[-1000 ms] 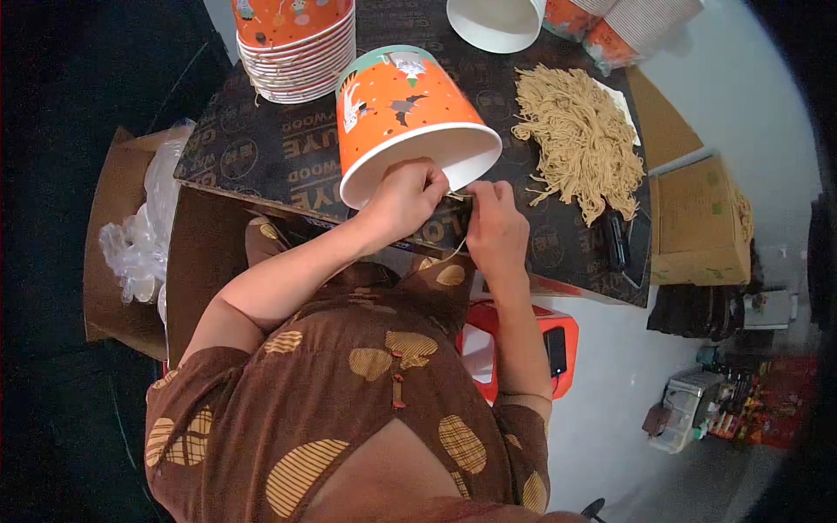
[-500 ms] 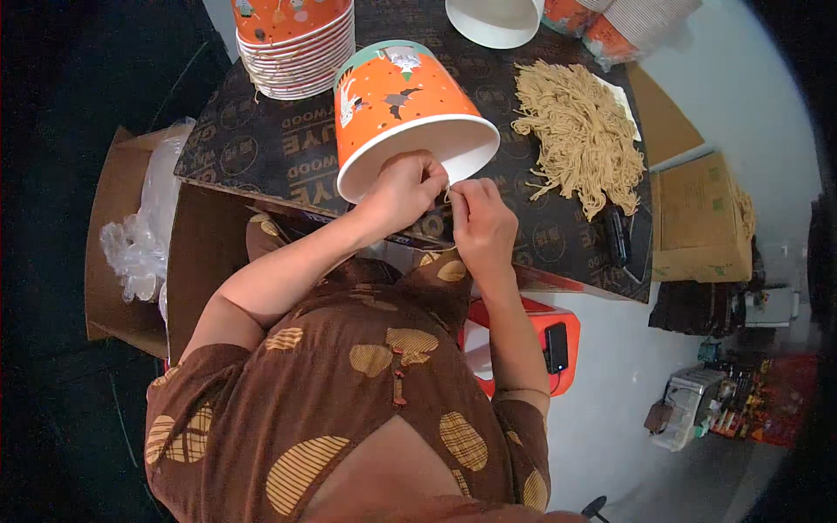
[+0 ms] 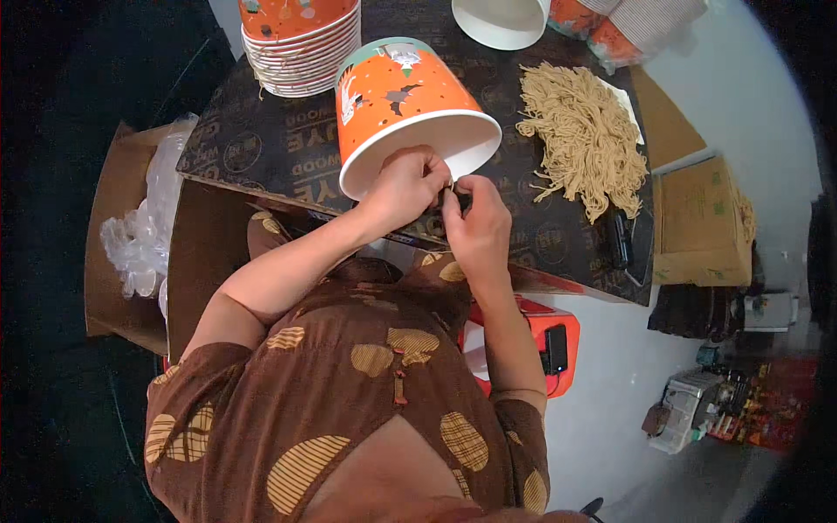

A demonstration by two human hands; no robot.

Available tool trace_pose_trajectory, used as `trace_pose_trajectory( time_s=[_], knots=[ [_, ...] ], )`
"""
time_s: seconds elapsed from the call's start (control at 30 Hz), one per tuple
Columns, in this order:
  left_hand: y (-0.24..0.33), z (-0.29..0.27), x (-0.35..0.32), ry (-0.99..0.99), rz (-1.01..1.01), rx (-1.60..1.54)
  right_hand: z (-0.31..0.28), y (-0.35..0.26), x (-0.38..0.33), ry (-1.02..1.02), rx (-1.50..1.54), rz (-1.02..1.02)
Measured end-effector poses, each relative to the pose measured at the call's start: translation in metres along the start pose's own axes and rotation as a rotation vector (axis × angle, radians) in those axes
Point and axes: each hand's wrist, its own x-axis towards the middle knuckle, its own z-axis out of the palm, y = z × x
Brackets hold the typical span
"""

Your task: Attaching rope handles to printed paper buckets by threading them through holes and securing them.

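**Both hands pinched at the rim of the tipped paper bucket**

An orange paper bucket (image 3: 397, 96) lies tilted on the dark desk (image 3: 261, 144), its white rim and open mouth turned toward the person. The left hand (image 3: 405, 181) rests against the near edge of that rim, fingers curled tightly together. The right hand (image 3: 475, 218) sits just beside it, thumb and forefinger closed. The two hands meet at one spot on the rim, and a thin, pale strand seems to run between them, though it is too small to be sure of. So both grips are closed in a fine pinch; what exactly they clamp cannot be told for certain.

Behind the bucket to the left stands a stack of buckets (image 3: 301, 39) of the same kind. To the right, a heap of tan cords (image 3: 584, 135) lies spread over the desk, well within reach of the right hand. A white bucket (image 3: 501, 19) lies on its side at the far edge.

The work looks like fitting a cord to the rim, and it appears to be mid-step. To do it well, the left hand should steady the rim so the bucket cannot roll, while the right hand feeds only the tip of the cord. Keeping the pinch close to the cord's end would stop it buckling. Gentle pressure matters too, since the thin paper wall could crease easily.
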Motion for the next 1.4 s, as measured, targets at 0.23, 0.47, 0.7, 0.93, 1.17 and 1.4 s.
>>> trace_pose_trajectory(
  time_s=[0.23,0.47,0.7,0.93,1.17,1.4],
  knots=[
    [0.003,0.000,0.000,0.003,-0.014,-0.008,0.008,0.004,0.005,0.060,-0.072,0.044],
    [-0.004,0.001,0.001,0.010,-0.007,-0.043,0.008,-0.001,0.003,0.054,-0.026,0.084],
    [-0.001,0.000,0.001,0.015,-0.012,-0.036,0.011,0.003,0.006,0.040,-0.038,0.050],
    [0.005,0.001,-0.003,0.010,-0.061,-0.133,0.010,0.003,0.006,0.040,-0.026,0.052],
    [-0.014,0.006,0.001,0.063,0.086,-0.113,0.011,0.003,0.005,0.019,-0.059,0.074],
    [-0.013,0.003,0.001,0.157,0.146,0.124,0.010,0.003,0.006,0.030,-0.048,0.024]
  ],
)
